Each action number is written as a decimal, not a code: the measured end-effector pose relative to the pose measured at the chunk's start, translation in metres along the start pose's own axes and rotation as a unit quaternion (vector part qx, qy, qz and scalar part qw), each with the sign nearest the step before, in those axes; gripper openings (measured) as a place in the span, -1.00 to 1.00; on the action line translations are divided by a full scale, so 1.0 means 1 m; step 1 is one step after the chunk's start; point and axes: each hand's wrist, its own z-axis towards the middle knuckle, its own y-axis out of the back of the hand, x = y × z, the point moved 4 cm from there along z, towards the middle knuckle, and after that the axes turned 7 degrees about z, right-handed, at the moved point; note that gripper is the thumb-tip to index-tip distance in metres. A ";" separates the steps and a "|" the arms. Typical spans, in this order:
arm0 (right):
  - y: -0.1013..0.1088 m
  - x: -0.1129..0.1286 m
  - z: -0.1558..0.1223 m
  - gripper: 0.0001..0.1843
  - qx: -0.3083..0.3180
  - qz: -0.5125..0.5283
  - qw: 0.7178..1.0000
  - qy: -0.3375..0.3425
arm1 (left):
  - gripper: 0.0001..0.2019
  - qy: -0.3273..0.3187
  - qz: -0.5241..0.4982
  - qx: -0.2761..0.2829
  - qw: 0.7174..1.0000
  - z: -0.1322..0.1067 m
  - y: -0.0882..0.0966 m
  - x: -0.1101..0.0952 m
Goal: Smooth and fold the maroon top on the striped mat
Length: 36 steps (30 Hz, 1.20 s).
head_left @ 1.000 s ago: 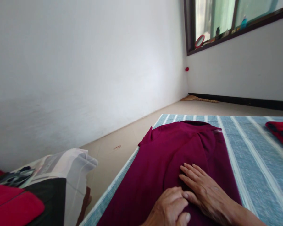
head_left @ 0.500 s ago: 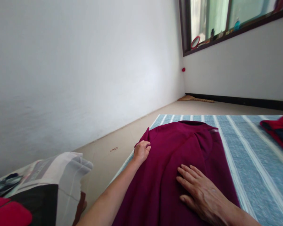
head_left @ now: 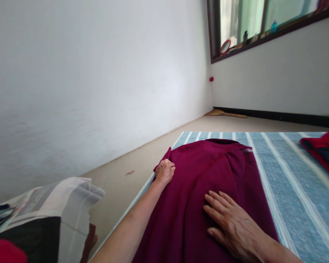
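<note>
Item: one maroon garment, recorded spread flat on the near left part of the blue striped mat, its left edge lying along the mat's left border and its collar end turned toward the mat's far edge. The left hand was found at the mat's left border, fingers curled tight and closed on a raised fold at the garment's left edge; the forearm was stretched along that border. The right hand was laid palm down on the garment toward the mat's near edge, fingers straight and slightly spread, pressed on the cloth with nothing gripped. The two hands were kept well apart. A red and dark folded cloth was noted on the mat's right side, clear of the garment. Off the mat's left border, on the bare floor, a small loop, seemingly a rubber band, was seen; nearer the camera on that side, a pile of white and black fabric was heaped. Beyond the mat's far edge a broom was laid against the skirting, and above it a window sill was set with a round red-framed mirror and small bottles. A small red object was fixed in the wall corner beyond the mat's far left corner; what it was could not be told.
</note>
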 end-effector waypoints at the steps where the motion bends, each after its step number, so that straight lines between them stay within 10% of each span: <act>1: 0.000 0.000 0.000 -0.48 -0.001 0.001 1.000 -0.001 | -0.84 -0.005 0.005 0.003 1.000 0.001 0.000 -0.001; 11: 0.003 0.001 0.000 -0.48 0.002 0.015 1.000 -0.009 | -0.78 -0.063 0.033 0.011 0.997 0.007 -0.003 -0.010; 19: 0.002 0.000 0.001 -0.49 -0.008 0.019 1.000 0.000 | -0.82 0.011 -0.028 -0.008 1.000 0.015 -0.003 -0.001; 27: 0.004 0.000 0.000 -0.49 -0.033 0.034 0.999 0.008 | -0.67 0.113 -0.153 -0.014 0.982 0.021 0.010 0.041; 36: 0.004 0.001 -0.001 -0.51 -0.033 0.022 0.999 0.008 | -0.74 0.205 -0.113 -0.021 0.972 -0.023 0.013 0.116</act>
